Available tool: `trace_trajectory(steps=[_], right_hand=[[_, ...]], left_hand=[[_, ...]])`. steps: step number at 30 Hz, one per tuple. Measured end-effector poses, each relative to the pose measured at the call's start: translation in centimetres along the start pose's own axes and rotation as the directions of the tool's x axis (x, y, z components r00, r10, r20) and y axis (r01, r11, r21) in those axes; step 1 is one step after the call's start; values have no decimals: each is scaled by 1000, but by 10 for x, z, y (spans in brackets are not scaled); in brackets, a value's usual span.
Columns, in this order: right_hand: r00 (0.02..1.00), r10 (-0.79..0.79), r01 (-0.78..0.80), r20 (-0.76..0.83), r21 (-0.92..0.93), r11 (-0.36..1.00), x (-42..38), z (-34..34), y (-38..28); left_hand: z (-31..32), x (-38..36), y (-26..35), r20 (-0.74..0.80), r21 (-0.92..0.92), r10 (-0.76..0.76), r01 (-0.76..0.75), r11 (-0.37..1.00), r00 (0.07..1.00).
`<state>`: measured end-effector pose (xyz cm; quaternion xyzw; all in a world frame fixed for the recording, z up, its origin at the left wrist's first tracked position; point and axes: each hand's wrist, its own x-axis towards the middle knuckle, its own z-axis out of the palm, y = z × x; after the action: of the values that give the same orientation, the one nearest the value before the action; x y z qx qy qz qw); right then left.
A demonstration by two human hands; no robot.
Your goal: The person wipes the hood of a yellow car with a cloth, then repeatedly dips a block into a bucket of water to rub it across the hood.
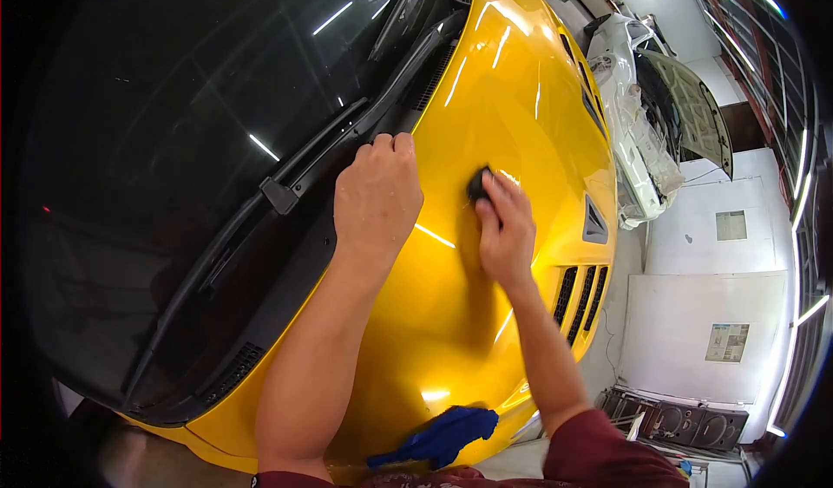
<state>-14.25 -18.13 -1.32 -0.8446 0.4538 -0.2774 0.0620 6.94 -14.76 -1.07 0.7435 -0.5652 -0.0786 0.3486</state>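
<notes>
The small black pad (478, 184) lies at about 10 o'clock from the right hand (505, 236), directly at its fingertips, and its longer axis seems to run roughly from 1 to 7 o'clock, although blur makes its edges uncertain. The right hand is the nearer one: its fingers and thumb are bent towards each other, with little gap, and they have hold of the pad by its side. The pad is over the middle of the yellow hood (538, 158) and appears to touch it. The left hand (379, 189) is at 9 o'clock from the pad, apart from it, near the hood's edge beside the windshield (173, 124); its fingers are curled, but their tips are hidden, so I cannot tell whether they hold something. On this side, the left hand and, beyond it, the wiper (279, 196) stand as limits for the pad. The blue cloth (442, 436) lies on the hood between 6 and 7 o'clock from the right hand. At 3 o'clock there is a side scoop (594, 223), and between 4 and 5 o'clock some black slots (581, 301) interrupt the smooth surface. Farther, at 2 o'clock, stands a white car (626, 141).
</notes>
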Motion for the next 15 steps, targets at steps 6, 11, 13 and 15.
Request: trace_trajectory(steps=[6, 11, 13, 15], right_hand=[[989, -130, 130, -78, 0, 992, 90, 32, 43], [999, -46, 46, -2, -2, 999, 3, 3, 5], [987, -156, 156, -26, -10, 988, 51, 20, 40], [992, -116, 114, -54, -47, 992, 126, 43, 68]], left_hand=[[-2, 0, -1, 3, -23, 9, -9, 1000, 1000], [1, 0, 0, -6, 14, 29, -29, 999, 1000], [1, 0, -1, 9, 16, 23, -24, 1000, 1000], [1, 1, -1, 3, 24, 27, -27, 999, 1000]])
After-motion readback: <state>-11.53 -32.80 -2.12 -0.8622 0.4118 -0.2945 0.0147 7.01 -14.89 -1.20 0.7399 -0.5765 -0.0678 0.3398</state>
